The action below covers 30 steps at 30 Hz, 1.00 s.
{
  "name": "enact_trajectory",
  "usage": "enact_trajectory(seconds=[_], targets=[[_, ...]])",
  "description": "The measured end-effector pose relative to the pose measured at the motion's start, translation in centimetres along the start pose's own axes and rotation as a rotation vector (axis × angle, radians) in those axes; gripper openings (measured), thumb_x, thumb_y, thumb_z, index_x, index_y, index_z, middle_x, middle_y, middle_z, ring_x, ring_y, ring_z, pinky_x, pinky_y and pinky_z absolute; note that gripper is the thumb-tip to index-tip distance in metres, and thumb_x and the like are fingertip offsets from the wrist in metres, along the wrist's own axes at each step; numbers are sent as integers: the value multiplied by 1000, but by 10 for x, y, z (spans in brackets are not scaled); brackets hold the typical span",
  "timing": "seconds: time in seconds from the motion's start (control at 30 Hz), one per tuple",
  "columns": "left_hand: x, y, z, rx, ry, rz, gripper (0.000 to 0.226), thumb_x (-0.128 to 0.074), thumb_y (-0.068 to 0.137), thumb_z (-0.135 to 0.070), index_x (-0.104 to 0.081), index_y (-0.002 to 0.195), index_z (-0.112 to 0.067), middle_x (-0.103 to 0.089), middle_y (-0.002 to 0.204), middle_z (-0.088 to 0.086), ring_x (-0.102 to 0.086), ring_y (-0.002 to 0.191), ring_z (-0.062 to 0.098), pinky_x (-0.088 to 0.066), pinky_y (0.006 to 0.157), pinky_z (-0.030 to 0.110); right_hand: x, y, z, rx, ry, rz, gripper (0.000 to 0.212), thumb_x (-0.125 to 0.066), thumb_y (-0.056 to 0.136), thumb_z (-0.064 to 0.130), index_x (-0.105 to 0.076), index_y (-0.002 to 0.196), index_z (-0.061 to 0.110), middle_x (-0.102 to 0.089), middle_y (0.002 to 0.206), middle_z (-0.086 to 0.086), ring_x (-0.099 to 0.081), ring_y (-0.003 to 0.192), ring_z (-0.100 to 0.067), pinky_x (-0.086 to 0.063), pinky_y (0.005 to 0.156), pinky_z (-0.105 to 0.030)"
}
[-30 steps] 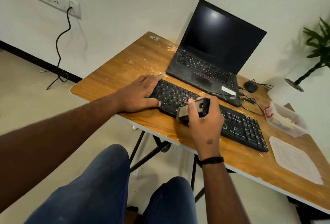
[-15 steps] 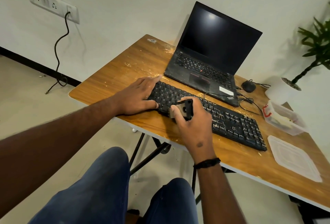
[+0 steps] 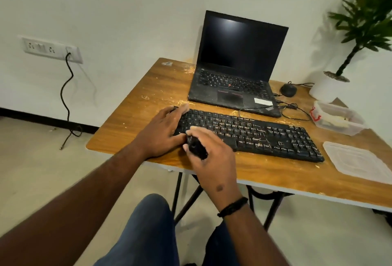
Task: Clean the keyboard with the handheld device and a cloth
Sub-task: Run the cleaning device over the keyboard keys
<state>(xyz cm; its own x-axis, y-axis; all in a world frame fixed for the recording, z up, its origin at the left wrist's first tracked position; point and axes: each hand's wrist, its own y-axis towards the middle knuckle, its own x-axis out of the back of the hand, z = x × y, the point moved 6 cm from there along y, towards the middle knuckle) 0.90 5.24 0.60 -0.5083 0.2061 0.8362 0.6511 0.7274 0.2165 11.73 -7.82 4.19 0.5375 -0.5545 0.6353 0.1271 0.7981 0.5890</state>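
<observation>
I read the task as mid-way through the device stage; the keyboard (image 3: pixel 250 133) lies across the middle of the table (image 3: pixel 135 121), just in front of the laptop (image 3: pixel 235 81), and pale crumbs and streaks show on its centre and right-hand keys, so I judge most of the board not yet cleaned; I see no cloth anywhere in view, so the wiping step looks untouched.

Right hand (image 3: pixel 212 159) is curled tight round the handheld device (image 3: pixel 196 148), a small dark body, thumb across its top; its working end sits at the keyboard's near-left corner, at about 7 o'clock of the board; whether the tip touches the keys I cannot tell, the frame is blurred there.

Left hand (image 3: pixel 161 134) lies flat and spread, palm down, on the left end of the keyboard at 9 o'clock; fingers extended, grasping nothing, apparently steadying the board.

At 3 o'clock of the keyboard, a flat plastic lid (image 3: pixel 360 162); at 2 o'clock, an open container (image 3: pixel 337 120); debris scattered on the wood around both.

Against the frame one second back: the right hand has slid left along the near edge, from roughly mid-board to the left corner, now just beside the left thumb; the device's pale face no longer shows; the left hand has hardly shifted; my view has swung up and squared to the table.
</observation>
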Motion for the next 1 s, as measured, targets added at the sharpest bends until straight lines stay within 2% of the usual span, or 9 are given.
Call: enact_trajectory(seconds=[0.13, 0.23, 0.33, 0.43, 0.5, 0.67, 0.8, 0.9, 1.0], targets=[[-3, 2, 4, 9, 9, 13, 92, -42, 84, -69, -6, 161, -35, -24, 166, -7, -9, 152, 15, -20, 123, 45, 6, -7, -13, -45, -211, 67, 25, -70, 88, 29, -69, 114, 29, -65, 126, 13, -61, 103, -12, -41, 87, -20], [-3, 3, 3, 1, -3, 2, 88, -50, 87, -58, -7, 161, -36, -26, 165, -9, -9, 152, 13, -18, 121, 41, 34, -10, -31, -166, -245, -30, 20, -71, 87, 24, -72, 106, 24, -70, 115, 10, -59, 93, -5, -44, 90, -21], [-4, 4, 3, -7, 1, 8, 88, -47, 87, -59, -5, 161, -38, -27, 165, -11, -9, 152, 14, -18, 122, 43, 49, -5, -42, -265, -192, -74, 24, -75, 81, 17, -75, 105, 24, -72, 110, 10, -64, 96, -7, -52, 93, -26], [-4, 3, 4, 2, -8, 9, 88, -46, 85, -61, -7, 161, -38, -26, 165, -9, -9, 153, 16, -20, 123, 46, 37, 8, -31, -259, -40, 8, 25, -76, 80, 18, -76, 104, 26, -72, 104, 15, -63, 97, 1, -45, 90, -11], [-2, 1, 2, -9, -7, 0, 90, -44, 83, -63, -8, 161, -36, -28, 164, -7, -10, 152, 17, -20, 122, 47, 29, 20, -25, -265, 72, 71, 21, -78, 79, 24, -76, 100, 27, -72, 99, 17, -64, 94, 3, -46, 86, -8], [0, 1, 1, -8, -27, -24, 91, -47, 84, -62, -11, 161, -33, -33, 162, -9, -15, 150, 17, -23, 122, 46, 65, 47, -49, -418, 152, -65, 22, -75, 84, 36, -63, 88, 18, -63, 85, 5, -66, 81, -18, -60, 62, -34], [-2, 3, 5, -23, -37, -31, 92, -46, 82, -64, -10, 161, -35, -36, 160, -12, -18, 149, 16, -25, 121, 47, 101, 49, -75, -496, 76, -229, 28, -71, 89, 35, -54, 103, 17, -55, 86, 10, -62, 83, -13, -59, 61, -30], [-4, 4, 5, -31, -38, -30, 90, -45, 83, -63, -10, 160, -35, -35, 160, -11, -18, 149, 17, -24, 121, 48, 84, 42, -83, -558, 129, -183, 25, -67, 92, 31, -49, 106, 20, -54, 91, 9, -65, 87, -16, -59, 55, -31], [-4, 4, 6, -33, -25, -27, 89, -45, 84, -63, -10, 161, -35, -34, 161, -11, -16, 150, 16, -23, 122, 47, 59, 35, -82, -562, 177, -118, 23, -64, 94, 30, -50, 103, 16, -57, 91, 3, -66, 82, -16, -53, 43, -21]])
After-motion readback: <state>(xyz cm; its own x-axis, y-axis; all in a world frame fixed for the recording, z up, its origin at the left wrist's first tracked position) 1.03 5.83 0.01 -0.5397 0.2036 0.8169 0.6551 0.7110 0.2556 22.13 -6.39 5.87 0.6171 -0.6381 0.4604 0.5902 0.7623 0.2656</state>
